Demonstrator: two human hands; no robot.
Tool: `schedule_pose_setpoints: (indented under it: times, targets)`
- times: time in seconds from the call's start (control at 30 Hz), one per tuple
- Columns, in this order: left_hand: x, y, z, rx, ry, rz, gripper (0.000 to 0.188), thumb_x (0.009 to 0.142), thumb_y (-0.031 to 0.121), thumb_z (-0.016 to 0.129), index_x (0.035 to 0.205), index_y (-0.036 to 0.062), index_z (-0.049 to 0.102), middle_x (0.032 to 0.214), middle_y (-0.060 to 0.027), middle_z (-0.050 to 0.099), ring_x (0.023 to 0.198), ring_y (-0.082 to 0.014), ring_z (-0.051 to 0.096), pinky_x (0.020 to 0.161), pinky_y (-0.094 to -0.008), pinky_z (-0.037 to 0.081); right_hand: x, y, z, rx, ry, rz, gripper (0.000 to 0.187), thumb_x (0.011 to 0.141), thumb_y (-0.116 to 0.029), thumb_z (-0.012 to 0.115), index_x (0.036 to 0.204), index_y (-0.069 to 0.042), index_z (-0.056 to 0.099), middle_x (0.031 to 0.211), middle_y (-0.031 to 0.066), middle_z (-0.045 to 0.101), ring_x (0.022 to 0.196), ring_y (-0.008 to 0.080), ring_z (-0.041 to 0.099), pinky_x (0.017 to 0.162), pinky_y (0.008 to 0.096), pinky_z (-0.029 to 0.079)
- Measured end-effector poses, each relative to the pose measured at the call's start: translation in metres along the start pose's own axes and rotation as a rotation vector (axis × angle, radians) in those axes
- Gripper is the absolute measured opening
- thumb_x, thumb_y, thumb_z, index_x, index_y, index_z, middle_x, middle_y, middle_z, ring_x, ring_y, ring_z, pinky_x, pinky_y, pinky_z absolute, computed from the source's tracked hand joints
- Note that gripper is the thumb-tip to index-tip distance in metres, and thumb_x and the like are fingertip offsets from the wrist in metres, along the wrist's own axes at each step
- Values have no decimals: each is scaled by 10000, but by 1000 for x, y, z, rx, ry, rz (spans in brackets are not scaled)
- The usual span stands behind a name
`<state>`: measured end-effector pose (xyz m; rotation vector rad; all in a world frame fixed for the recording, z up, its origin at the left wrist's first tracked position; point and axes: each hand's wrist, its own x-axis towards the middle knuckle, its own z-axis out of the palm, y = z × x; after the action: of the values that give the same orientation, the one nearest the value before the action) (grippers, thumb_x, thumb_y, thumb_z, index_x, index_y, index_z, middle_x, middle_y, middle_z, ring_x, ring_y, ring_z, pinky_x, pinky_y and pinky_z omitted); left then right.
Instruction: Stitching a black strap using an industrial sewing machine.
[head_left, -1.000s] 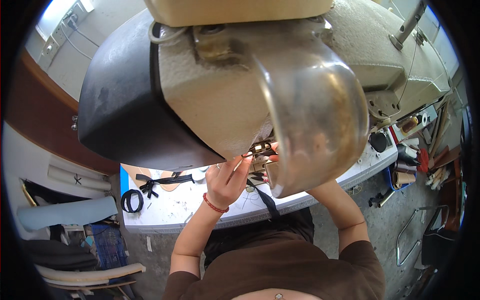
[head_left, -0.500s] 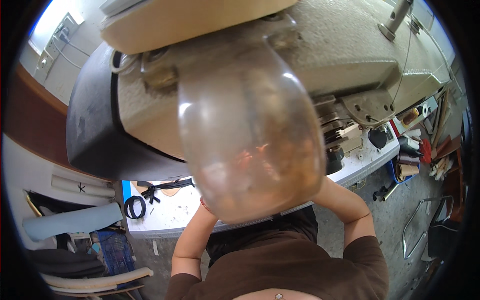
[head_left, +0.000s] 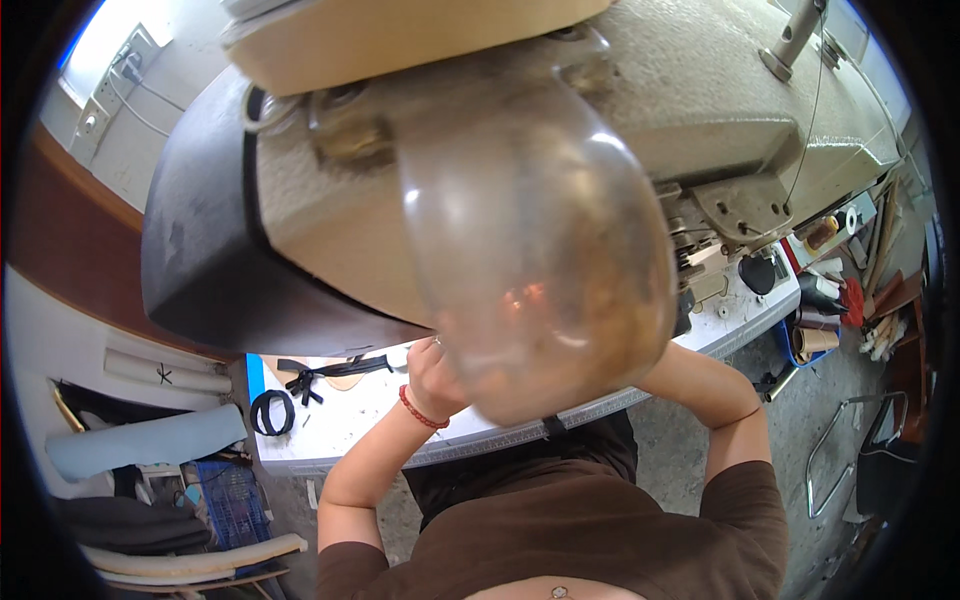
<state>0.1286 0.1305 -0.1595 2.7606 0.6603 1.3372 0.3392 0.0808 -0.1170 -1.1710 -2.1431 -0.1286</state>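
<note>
Both arms reach in under the head of a big sewing machine (head_left: 700, 85). Its cloudy shield (head_left: 540, 245) hangs from the front, presumably there to stand between the face and the working parts. The left hand (head_left: 430, 378) pokes out at the shield's left edge, knuckles bent, a red bracelet (head_left: 422, 410) on its wrist; its fingertips are covered, so I can't tell how closed it is or what it has. The right hand is lost behind the shield, its grip impossible to judge; the reddish glints there may be fingers. Black strips (head_left: 340, 368) and black loops (head_left: 272, 413) lie left on the tabletop (head_left: 335, 435), likely kept clear of the elbows. Half a second ago the shield hid the left hand; the small metal part visible at the fingers a second ago is out of sight now.
</note>
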Motion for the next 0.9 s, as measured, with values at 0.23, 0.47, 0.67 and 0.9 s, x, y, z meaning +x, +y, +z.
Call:
schedule_pose_setpoints:
  times: [0.23, 0.47, 0.67, 0.9]
  targets:
    - [-2, -15, -1, 174, 64, 234, 141, 703, 39, 681, 844, 24, 689, 922, -49, 641, 649, -106, 599, 534, -232, 478, -6, -2, 6, -158, 74, 43, 219, 651, -232, 725, 832, -126, 662, 734, 41, 606, 594, 241, 594, 525, 358, 462]
    - [-6, -10, 6, 125, 104, 123, 107, 715, 21, 711, 819, 21, 688, 879, -63, 640, 655, -133, 617, 544, -249, 491, -25, -1, 25, -372, -48, -8, 573, 685, -240, 715, 1239, -258, 571, 988, 41, 629, 811, 243, 621, 617, 421, 497]
    - [-8, -8, 11, -35, 137, -45, 100, 696, 6, 739, 778, 19, 684, 827, -63, 644, 665, -165, 634, 552, -268, 501, -40, 16, 63, 123, -80, 114, 582, 679, -182, 697, 1248, -236, 581, 981, 10, 649, 841, 246, 628, 758, 362, 486]
    - [-21, -13, 21, -117, 138, -92, 94, 689, -8, 741, 754, 15, 677, 814, -67, 657, 685, -183, 646, 589, -277, 511, -32, 8, 52, 295, -140, 218, 538, 679, -134, 681, 1208, -206, 616, 866, 35, 653, 777, 237, 633, 706, 382, 492]
